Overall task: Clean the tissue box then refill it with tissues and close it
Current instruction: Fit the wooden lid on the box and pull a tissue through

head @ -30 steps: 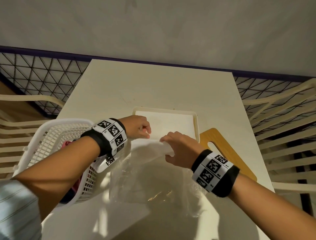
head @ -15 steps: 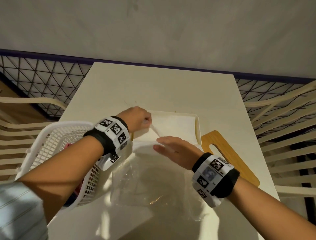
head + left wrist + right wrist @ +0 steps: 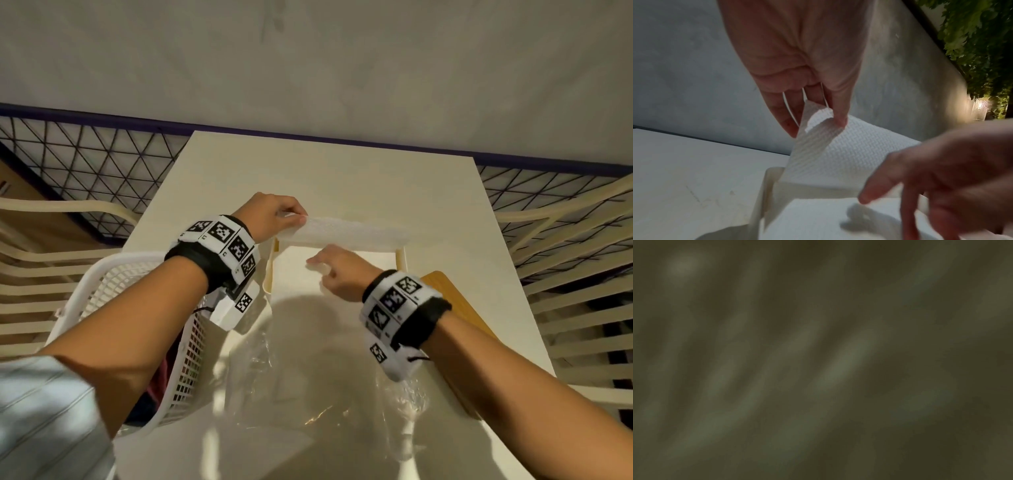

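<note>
The cream tissue box (image 3: pixel 268 274) lies open at mid-table with a white tissue stack (image 3: pixel 294 274) inside. My left hand (image 3: pixel 301 217) pinches the corner of the top tissue sheet (image 3: pixel 352 234) and holds it lifted over the box's far side. The left wrist view shows the sheet (image 3: pixel 838 155) folded between thumb and fingers of that hand (image 3: pixel 817 128), above the box wall (image 3: pixel 768 183). My right hand (image 3: pixel 325 270) rests with extended fingers (image 3: pixel 865 197) on the stack. The right wrist view is dark and blurred.
A wooden lid (image 3: pixel 455 308) lies right of the box, partly under my right wrist. Crumpled clear plastic wrap (image 3: pixel 325 394) covers the near table. A white mesh basket (image 3: pixel 113 284) stands at the left edge. Slatted chairs (image 3: pixel 582 291) flank the table (image 3: pixel 325 171).
My left hand has moved away from me, pulling the top sheet up off the stack. My right hand has slid forward from the wrap's edge onto the tissues in the box.
</note>
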`<state>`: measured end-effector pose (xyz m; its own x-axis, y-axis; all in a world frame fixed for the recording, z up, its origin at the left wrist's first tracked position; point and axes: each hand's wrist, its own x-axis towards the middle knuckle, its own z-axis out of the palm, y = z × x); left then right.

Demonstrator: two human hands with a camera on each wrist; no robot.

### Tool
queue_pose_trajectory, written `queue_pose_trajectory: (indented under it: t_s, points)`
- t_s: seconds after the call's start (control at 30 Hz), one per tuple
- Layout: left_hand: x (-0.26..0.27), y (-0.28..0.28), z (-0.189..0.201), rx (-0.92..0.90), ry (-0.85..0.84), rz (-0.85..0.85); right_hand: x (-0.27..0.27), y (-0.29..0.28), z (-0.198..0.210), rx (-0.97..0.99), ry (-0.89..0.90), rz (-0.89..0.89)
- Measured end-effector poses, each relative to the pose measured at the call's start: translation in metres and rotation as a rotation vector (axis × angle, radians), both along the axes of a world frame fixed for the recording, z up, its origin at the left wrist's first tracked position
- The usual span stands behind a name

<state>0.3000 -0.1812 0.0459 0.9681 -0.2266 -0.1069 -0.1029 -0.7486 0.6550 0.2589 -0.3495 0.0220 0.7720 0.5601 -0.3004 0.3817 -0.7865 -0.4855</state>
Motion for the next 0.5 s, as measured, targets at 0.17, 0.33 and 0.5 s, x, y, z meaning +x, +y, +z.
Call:
queue_pose_trajectory:
  t_s: [0.17, 0.33, 0.5]
  points:
    - [-0.002, 0.005, -0.005, -0.003, 0.064, 0.009, 0.027, -0.002, -0.014, -0.165, -0.012, -0.027]
    - [-0.001, 0.01, -0.011, 0.09, 0.161, -0.013, 0.04, 0.009, -0.016, -0.269, -0.068, -0.033]
    - [0.0, 0.013, -0.022, 0.083, 0.134, 0.018, 0.051, 0.009, -0.017, -0.293, 0.037, -0.106]
